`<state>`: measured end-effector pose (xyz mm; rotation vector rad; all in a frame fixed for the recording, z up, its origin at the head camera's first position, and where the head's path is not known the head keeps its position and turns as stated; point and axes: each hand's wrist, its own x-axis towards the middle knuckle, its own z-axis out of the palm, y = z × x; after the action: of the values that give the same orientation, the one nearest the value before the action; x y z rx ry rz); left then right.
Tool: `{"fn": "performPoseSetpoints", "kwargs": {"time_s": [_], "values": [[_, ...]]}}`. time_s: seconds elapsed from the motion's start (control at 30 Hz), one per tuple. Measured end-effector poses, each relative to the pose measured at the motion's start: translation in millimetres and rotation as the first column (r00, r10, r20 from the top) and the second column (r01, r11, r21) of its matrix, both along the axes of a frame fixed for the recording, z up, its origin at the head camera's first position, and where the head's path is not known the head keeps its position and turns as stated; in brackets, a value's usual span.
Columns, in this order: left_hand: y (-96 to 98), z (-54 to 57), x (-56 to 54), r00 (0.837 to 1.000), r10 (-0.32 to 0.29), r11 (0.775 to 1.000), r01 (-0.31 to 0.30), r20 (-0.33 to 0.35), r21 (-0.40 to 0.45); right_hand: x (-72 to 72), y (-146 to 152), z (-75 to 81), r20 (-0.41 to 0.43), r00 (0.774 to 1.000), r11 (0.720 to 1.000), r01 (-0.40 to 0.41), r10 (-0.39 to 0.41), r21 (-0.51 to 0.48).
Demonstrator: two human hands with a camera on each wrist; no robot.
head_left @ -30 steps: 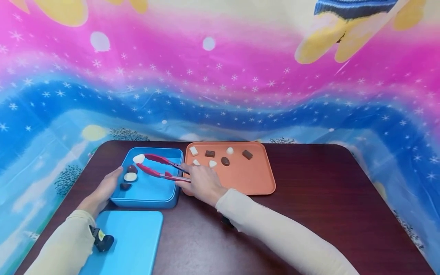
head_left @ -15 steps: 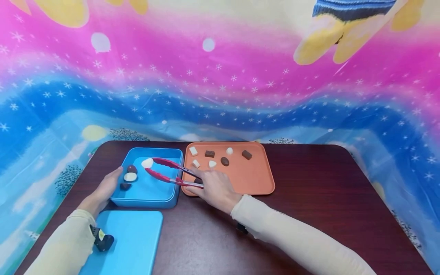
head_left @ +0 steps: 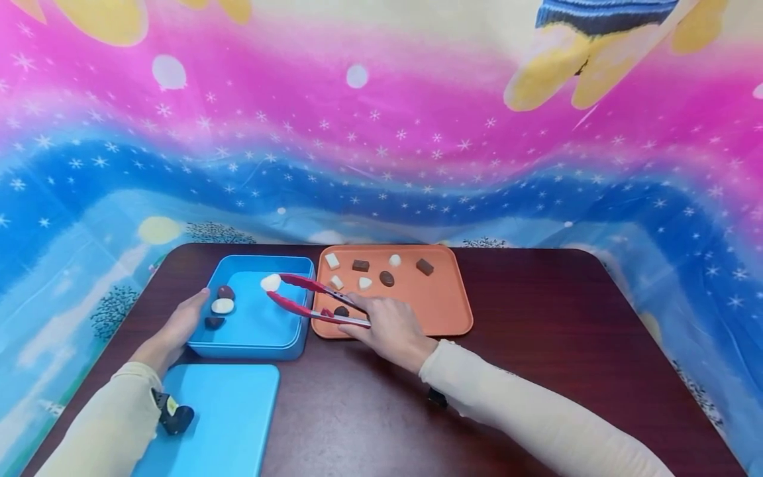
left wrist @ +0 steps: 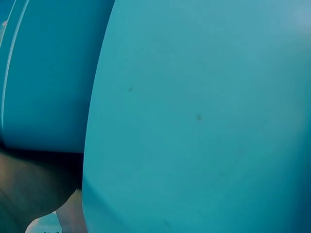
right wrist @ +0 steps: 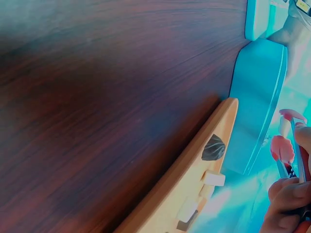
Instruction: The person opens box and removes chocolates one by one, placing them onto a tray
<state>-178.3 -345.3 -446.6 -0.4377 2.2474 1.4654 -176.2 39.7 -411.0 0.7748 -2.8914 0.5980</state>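
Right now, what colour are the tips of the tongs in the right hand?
The tong tips are red, clearest in the head view.

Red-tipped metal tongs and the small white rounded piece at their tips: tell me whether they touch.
Touching. The head view shows the white piece pinched between the tongs, a red tip against either side.

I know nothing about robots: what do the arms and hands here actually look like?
They are a person's. The left hand and right hand wear no gloves. The left sleeve and right sleeve are long and cream-coloured. The left wrist camera is black, with a rounded end and a small yellowish label; the right wrist camera looks dark, mostly hidden.
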Motion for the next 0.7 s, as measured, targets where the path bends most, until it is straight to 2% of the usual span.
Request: {"fn": "performPoseSetpoints", "kwargs": {"time_s": [0.17,0.5,0.7], "values": [[-0.9,0.4,-2.2,1.000,-0.003,1.000,0.003,-0.008,0.006,1.4,9,-1.9,-0.021,1.000,1.000,0.014,-0.014,-0.019],[-1.2,0.5,0.5,1.000,-0.014,1.000,0.014,-0.015,-0.004,13.7,31,-9.5,0.005,0.999,0.994,0.044,-0.043,-0.098],[-2.1,2.9,0.3,1.000,-0.010,1.000,0.010,0.000,-0.013,16.1,46,-10.1,0.015,0.998,0.995,0.060,-0.059,-0.080]]}}
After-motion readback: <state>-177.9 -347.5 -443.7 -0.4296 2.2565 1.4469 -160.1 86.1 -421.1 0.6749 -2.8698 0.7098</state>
